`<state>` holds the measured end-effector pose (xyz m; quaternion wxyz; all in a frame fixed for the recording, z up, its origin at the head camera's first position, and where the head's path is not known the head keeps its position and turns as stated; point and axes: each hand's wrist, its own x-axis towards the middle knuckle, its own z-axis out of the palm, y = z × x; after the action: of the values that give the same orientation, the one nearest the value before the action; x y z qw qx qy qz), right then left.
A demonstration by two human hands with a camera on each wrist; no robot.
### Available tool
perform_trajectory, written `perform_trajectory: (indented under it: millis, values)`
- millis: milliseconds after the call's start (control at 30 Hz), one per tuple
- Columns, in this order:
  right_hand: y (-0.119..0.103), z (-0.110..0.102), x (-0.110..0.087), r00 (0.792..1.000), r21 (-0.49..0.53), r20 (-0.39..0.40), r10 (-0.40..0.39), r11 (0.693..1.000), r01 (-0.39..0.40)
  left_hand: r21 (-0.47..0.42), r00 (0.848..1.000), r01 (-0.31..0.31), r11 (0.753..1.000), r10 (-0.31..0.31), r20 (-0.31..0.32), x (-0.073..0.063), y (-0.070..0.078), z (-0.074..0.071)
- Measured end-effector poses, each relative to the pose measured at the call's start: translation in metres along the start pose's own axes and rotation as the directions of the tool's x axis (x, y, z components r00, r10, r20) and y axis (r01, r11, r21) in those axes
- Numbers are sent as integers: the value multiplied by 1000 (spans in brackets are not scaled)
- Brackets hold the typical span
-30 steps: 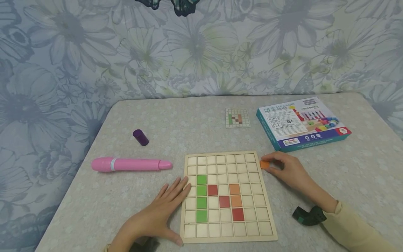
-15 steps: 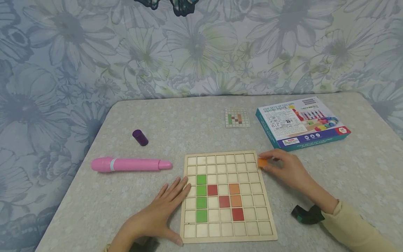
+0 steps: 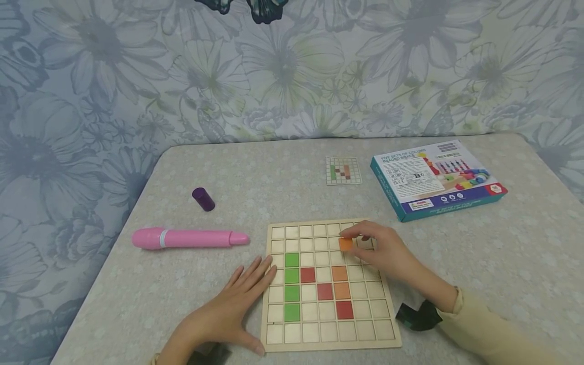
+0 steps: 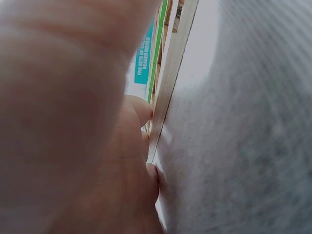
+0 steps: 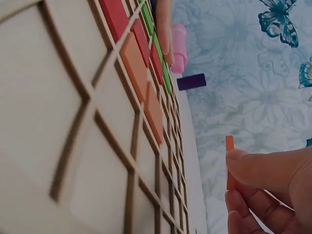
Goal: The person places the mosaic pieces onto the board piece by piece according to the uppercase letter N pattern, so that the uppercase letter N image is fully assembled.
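Between thumb and fingers, my right hand (image 3: pixel 385 251) pinches an orange square tile (image 3: pixel 345 244) over the upper right part of a wooden grid board (image 3: pixel 397 324). In the right wrist view the tile (image 5: pixel 230 165) is seen edge-on, apart from the board. My left hand (image 3: pixel 228 306) lies with straight, spread fingers against the board's left edge. Set in the board are a column of several green tiles (image 3: pixel 292 276), three red tiles (image 3: pixel 325 292) in a diagonal, and two orange tiles (image 3: pixel 340 282) one below the other. Fingers cover some of the upper right cells.
A small patterned card (image 3: pixel 343 171) lies behind the board. To its right is a flat boxed set (image 3: pixel 438 177). On the left lie a pink pen-shaped object (image 3: pixel 191 239) and a dark purple cap (image 3: pixel 203 199). Behind the table hangs floral fabric (image 3: pixel 292 71).
My right hand has carried the orange tile leftward from beside the board's right edge to above its upper right cells. The left hand and the board stay in place.
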<state>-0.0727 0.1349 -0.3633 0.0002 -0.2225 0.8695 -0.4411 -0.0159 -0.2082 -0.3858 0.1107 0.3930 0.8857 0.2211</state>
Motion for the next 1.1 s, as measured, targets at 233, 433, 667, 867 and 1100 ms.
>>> perform_trajectory:
  millis: [233, 433, 667, 867, 1100]
  values:
    - [2, 15, 1, 995, 10, 81, 63, 998, -65, -6, 1000, 4, 1000, -4, 7, 0, 0, 0]
    - [4, 19, 0, 990, -5, 119, 71, 997, -71, -12, 1000, 10, 1000, -10, 14, 0, 1, 0]
    - [5, 21, 1, 988, -20, 143, 59, 998, -56, -2, 1000, 5, 1000, -5, 9, 0, 0, 0]
    - [3, 21, -1, 994, -18, 93, 62, 998, -60, 0, 1000, -12, 1000, 12, 2, 1, -1, 0]
    - [10, 10, -12, 998, 42, -3, 57, 998, -57, -12, 1000, -5, 1000, 6, 11, 2, -1, -1]
